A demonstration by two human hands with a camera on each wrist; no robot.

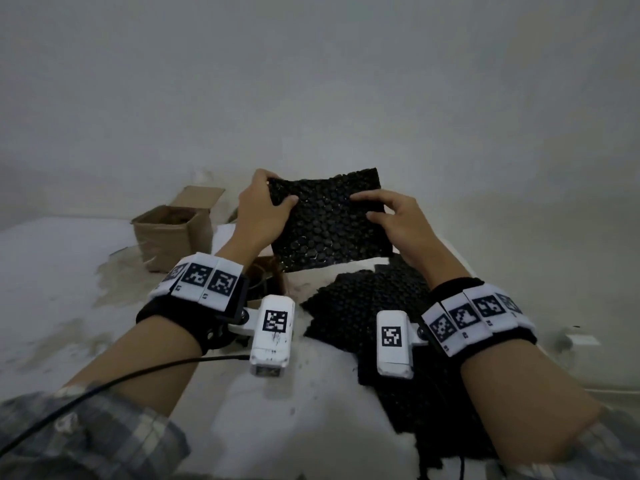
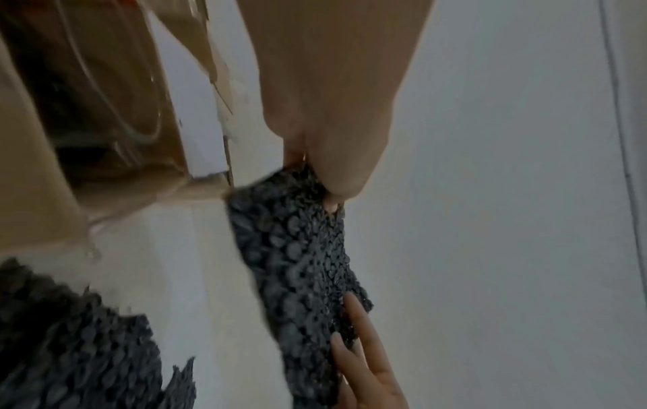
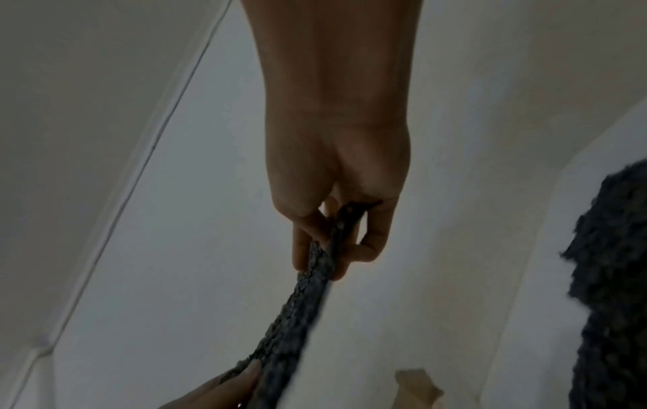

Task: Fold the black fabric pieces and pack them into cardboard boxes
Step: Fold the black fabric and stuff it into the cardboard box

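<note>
The person holds one black fabric piece [image 1: 329, 223] up in the air between two grips: the left hand [image 1: 261, 211] is clamped on its left edge, thumb in front and fingers behind, and the right hand [image 1: 398, 220] pinches its right edge the same way. The step in hand looks like the fold. To do it well, both grips should keep the piece taut and level, bring one edge squarely onto the other, and press the crease flat, since the bumpy cloth looks springy and may reopen. Below and nearer than the right grip lies a pile of more black pieces [image 1: 374, 313]. Left of and beyond the left grip stands an open cardboard box [image 1: 173, 237], with a second box [image 2: 80, 105] just under that wrist. All rests on a white, stained bench [image 1: 69, 289] against a plain pale wall [image 1: 311, 81].
</note>
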